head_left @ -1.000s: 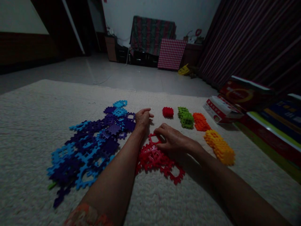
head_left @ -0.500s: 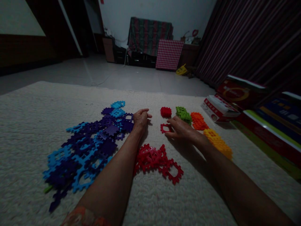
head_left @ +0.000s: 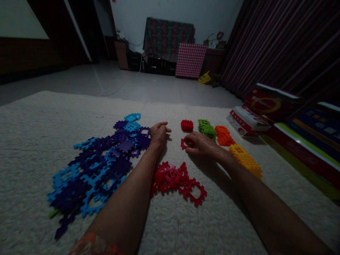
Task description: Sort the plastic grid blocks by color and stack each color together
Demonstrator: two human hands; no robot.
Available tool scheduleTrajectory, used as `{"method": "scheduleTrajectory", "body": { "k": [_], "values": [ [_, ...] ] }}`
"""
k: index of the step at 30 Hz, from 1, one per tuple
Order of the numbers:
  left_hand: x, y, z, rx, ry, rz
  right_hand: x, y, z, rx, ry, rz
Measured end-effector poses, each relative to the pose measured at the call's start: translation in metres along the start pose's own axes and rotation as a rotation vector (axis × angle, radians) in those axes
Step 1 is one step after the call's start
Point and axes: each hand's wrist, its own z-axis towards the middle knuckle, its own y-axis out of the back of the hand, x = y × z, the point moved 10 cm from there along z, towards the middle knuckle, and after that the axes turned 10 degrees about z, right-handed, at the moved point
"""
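Observation:
My right hand (head_left: 198, 144) curls its thumb and fingers round a red square toothed building piece (head_left: 183, 143) with an open middle, low over the mat; the fingers cover most of it. Just beyond stands a neat stack of red pieces (head_left: 187, 125). My left hand (head_left: 158, 132) rests on the mat with its fingers loosely stretched and nothing visible in them. It lies beside the right edge of a heap of purple pieces (head_left: 124, 147) and blue pieces (head_left: 91, 205). Between my forearms is a loose pile of red pieces (head_left: 170, 177).
Stacks of green pieces (head_left: 207, 129), orange pieces (head_left: 224, 135) and yellow pieces (head_left: 245, 161) line up to the right of my right hand. Boxes (head_left: 249, 120) stand at the mat's right edge. The pale mat (head_left: 172, 226) ends at a tiled floor (head_left: 156, 88).
The fingers of my right hand have moved slightly left and closed in over the red square piece, covering more of it. My left hand stays in place.

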Motion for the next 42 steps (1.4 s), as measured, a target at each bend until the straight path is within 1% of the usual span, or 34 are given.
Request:
{"method": "scheduleTrajectory", "body": {
  "k": [2, 6, 9, 11, 13, 15, 19, 22, 25, 28, 30, 33, 35, 37, 40, 42],
  "values": [
    [0.000, 0.000, 0.000, -0.007, 0.001, 0.003, 0.002, 0.007, 0.002, -0.037, 0.009, 0.006],
    [-0.001, 0.000, -0.001, -0.006, -0.006, 0.006, 0.003, 0.036, 0.017, -0.164, 0.034, -0.041],
    [-0.001, -0.001, -0.001, 0.008, -0.008, -0.001, -0.008, 0.055, 0.036, -0.216, -0.007, -0.104],
    [0.001, -0.002, 0.000, 0.017, -0.006, -0.005, -0.020, 0.062, 0.048, -0.223, -0.066, -0.137],
    [0.002, -0.002, 0.001, 0.019, -0.006, -0.009, -0.031, 0.063, 0.057, -0.201, -0.116, -0.159],
    [0.004, -0.002, 0.002, 0.021, -0.009, -0.012, -0.037, 0.060, 0.063, -0.167, -0.142, -0.173],
    [0.005, -0.003, 0.004, 0.028, -0.016, -0.019, -0.041, 0.052, 0.068, -0.133, -0.143, -0.197],
    [0.006, -0.003, 0.005, 0.026, -0.013, -0.012, -0.041, 0.049, 0.071, -0.132, -0.132, -0.187],
    [0.007, -0.004, 0.005, 0.033, -0.010, -0.015, -0.040, 0.053, 0.067, -0.187, -0.131, -0.163],
    [0.007, -0.004, 0.005, 0.032, -0.005, -0.015, -0.028, 0.058, 0.050, -0.287, -0.069, -0.121],
    [0.007, -0.003, 0.004, 0.026, 0.004, -0.017, -0.012, 0.053, 0.033, -0.314, 0.006, -0.045],
    [0.004, 0.000, 0.003, 0.022, 0.027, -0.061, 0.014, 0.030, 0.001, -0.271, 0.080, 0.176],
    [0.003, 0.003, 0.003, 0.020, 0.064, -0.112, 0.029, 0.012, -0.019, -0.222, 0.071, 0.334],
    [0.005, 0.005, 0.002, 0.033, 0.145, -0.174, 0.044, -0.001, -0.037, -0.190, 0.054, 0.436],
    [0.007, 0.004, 0.001, 0.075, 0.260, -0.291, 0.072, -0.008, -0.054, -0.166, 0.091, 0.464],
    [0.000, 0.003, 0.002, 0.107, 0.269, -0.367, 0.093, -0.009, -0.059, -0.148, 0.125, 0.393]
  ]
}}
